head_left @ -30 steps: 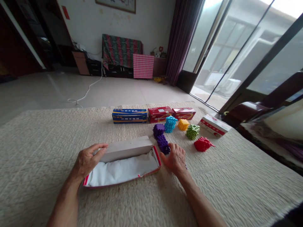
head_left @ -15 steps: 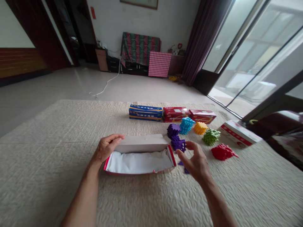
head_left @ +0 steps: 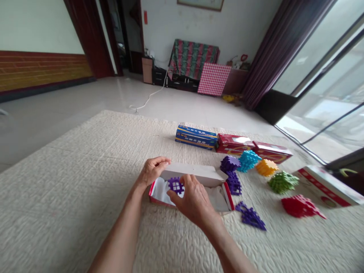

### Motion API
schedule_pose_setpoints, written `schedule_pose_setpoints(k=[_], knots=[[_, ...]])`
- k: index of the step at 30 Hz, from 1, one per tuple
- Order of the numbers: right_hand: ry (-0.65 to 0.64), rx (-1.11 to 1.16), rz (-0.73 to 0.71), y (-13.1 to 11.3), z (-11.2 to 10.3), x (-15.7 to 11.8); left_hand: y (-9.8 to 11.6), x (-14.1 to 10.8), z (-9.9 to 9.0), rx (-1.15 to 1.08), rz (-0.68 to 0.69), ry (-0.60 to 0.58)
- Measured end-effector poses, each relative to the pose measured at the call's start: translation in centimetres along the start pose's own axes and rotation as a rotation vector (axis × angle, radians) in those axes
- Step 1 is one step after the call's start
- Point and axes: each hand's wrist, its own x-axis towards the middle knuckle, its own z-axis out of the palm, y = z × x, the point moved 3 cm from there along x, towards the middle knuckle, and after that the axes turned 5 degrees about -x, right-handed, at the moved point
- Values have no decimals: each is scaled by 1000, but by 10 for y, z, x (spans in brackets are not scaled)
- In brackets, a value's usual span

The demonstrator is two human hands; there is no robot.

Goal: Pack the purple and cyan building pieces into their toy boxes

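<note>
A long cardboard box [head_left: 229, 196] with red end edges lies with its lid raised, lined with white cloth-like material. My left hand [head_left: 153, 170] grips its far left corner by the lid. Over the left part of the box, my right hand [head_left: 193, 195] holds a purple interlocking plastic tile [head_left: 175, 185] with a window-like grid. To the box's right are a purple tile stack [head_left: 230, 163], more purple tiles [head_left: 234, 184] and loose purple pieces [head_left: 251, 216] lying flat.
Stacks of blue tiles [head_left: 248, 160], yellow tiles [head_left: 266, 167], green tiles [head_left: 283, 182] and red tiles [head_left: 301, 206] sit on the quilted cover [head_left: 85, 182]. Behind stand a blue box [head_left: 196, 137] and two red boxes [head_left: 234, 144]; a white-and-red box [head_left: 330, 185] lies at right.
My right hand has moved left from the purple tiles to over the box, now with a purple tile in it. My left hand stays on the box. The view has turned left.
</note>
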Motion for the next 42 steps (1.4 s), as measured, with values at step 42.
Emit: schedule_pose_setpoints(k=[42], knots=[[336, -132, 470, 209, -10, -28, -10, 5, -1, 125, -25, 2]])
